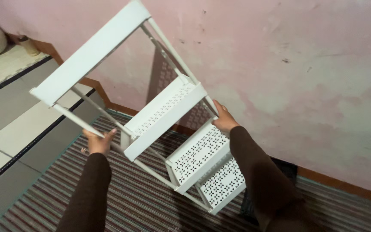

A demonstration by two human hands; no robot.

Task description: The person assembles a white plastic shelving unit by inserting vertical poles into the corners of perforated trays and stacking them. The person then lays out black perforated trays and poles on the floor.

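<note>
Left hand [98,141] and right hand [224,119] each grip 1 side rail of the white 4-tier rack [168,116], balancing it tilted above the striped rug [142,202].

The tilted white metal rack with perforated shelves [168,111] fills the middle, its thin upright rods [86,116] leaving open gaps between the tiers. The pink plastered wall [301,64] closes off the far side just behind it. The striped brown carpet [134,202] lies open below, with the grey and cream tiled ledge [13,111] bounding the left.
</note>
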